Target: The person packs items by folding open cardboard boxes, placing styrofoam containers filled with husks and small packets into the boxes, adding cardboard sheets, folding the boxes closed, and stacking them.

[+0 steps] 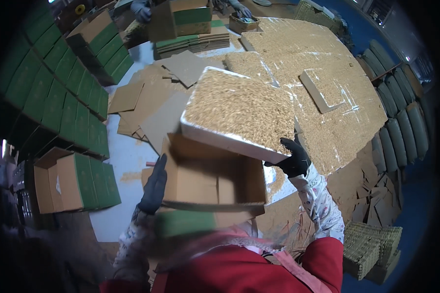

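Observation:
A white-sided slab or tray (239,105), its top covered in tan grain-like bits, is tilted over the far side of an open cardboard box (205,183). My right hand (294,158), in a dark glove, grips the slab's near right corner, the thumb on top. What supports its far left end is hidden. Bare brown cardboard shows inside the box in front of me. Against the box's left wall lies my left hand (154,186), also gloved, with fingers stretched out and nothing held. A blurred green panel (186,223) shows at the box's near side.
Flat cardboard sheets (137,105) lie beyond the box. Green cartons (54,93) are stacked at left, with an open carton (68,183) nearer me. Grain-covered slabs (327,53) spread at far right. Other people's gloved hands (142,10) work at the far side.

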`<state>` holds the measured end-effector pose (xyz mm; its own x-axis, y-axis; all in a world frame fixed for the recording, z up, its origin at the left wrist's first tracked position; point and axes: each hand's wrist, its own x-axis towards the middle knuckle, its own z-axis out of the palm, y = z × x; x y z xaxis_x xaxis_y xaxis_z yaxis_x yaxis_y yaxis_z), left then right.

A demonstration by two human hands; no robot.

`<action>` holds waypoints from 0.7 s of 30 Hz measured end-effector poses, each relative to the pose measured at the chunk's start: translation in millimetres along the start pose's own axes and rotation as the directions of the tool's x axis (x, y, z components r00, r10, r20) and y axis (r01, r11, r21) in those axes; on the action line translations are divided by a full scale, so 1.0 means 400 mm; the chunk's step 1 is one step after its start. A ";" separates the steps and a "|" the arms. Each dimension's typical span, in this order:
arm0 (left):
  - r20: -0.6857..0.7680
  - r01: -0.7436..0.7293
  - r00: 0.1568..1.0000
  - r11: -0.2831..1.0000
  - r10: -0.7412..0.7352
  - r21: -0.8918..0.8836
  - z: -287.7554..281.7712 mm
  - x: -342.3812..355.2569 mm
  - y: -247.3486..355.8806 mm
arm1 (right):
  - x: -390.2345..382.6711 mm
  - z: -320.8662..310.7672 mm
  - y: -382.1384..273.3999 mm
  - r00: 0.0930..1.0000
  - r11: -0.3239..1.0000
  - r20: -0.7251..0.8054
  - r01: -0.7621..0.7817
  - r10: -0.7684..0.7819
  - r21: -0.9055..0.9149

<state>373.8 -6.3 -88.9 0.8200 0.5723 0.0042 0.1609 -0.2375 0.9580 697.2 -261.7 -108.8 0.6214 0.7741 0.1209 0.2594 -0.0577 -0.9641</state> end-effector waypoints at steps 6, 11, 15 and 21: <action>0.159 0.235 0.961 0.371 -0.226 -0.898 -0.036 0.023 -0.258 | -0.103 0.203 -0.295 0.945 0.793 0.218 -0.324 0.245 0.516; -0.092 -0.169 0.984 0.959 0.152 -0.227 0.015 -0.043 -0.173 | -0.266 0.235 -0.256 0.898 0.739 0.234 -0.439 0.372 0.511; -0.124 -0.192 0.976 0.975 0.178 -0.108 0.022 -0.104 -0.047 | -0.285 0.246 -0.172 0.901 0.874 0.251 -0.414 0.354 0.253; -0.063 -0.278 0.950 0.921 0.305 0.271 -0.035 -0.029 -0.152 | -0.245 0.265 -0.054 0.835 0.718 0.128 -0.369 0.534 -0.590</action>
<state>346.8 12.6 -143.0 0.7935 0.5209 0.3147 0.0692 -0.5910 0.8037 552.3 -269.5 -125.1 0.5629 0.6967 -0.4446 0.3934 -0.6990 -0.5972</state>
